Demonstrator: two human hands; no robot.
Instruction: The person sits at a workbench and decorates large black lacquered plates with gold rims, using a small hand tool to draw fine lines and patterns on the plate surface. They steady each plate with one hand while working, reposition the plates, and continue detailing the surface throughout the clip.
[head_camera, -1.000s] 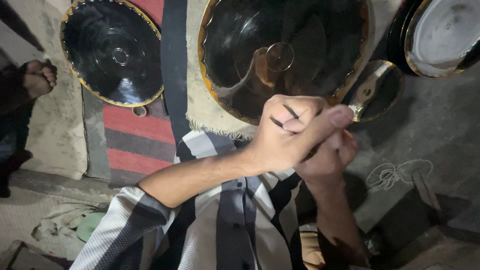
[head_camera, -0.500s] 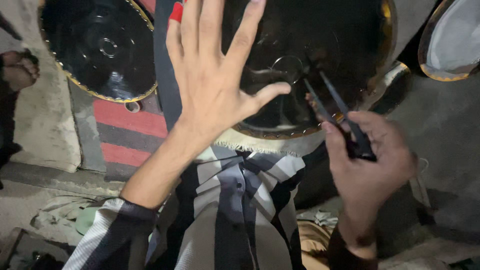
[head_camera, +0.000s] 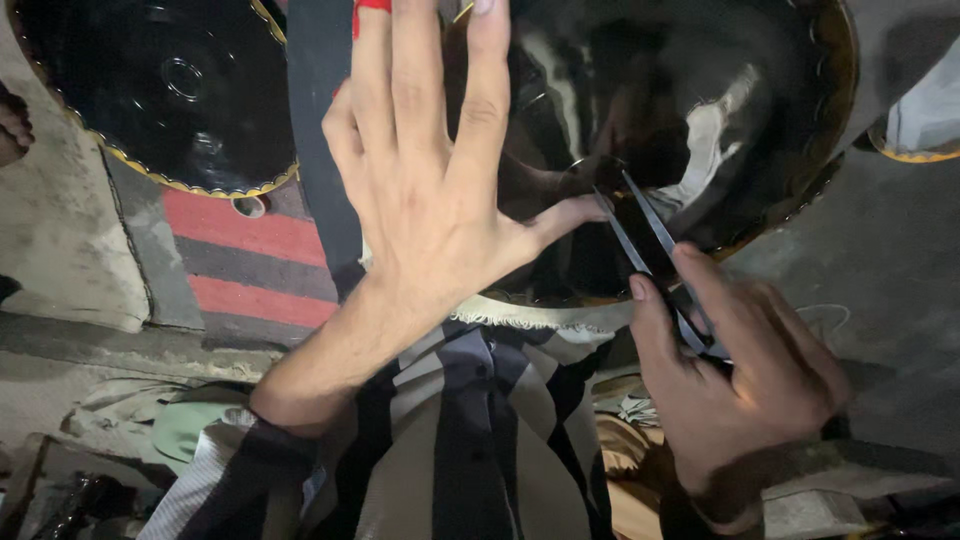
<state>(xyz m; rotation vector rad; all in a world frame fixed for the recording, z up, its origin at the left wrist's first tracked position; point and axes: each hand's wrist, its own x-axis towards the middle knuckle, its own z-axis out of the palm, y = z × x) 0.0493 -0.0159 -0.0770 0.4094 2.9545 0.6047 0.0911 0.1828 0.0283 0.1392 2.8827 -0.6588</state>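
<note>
The left hand (head_camera: 425, 190) lies flat with fingers spread on the big dark metal plate (head_camera: 700, 120), which rests before the person. The right hand (head_camera: 745, 380) grips thin tweezers (head_camera: 650, 250), their tips at the plate's middle. I think a steady press and small, light touches work best.

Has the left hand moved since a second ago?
Yes. The left hand left the right hand and now lies spread on the big dark dish.
</note>
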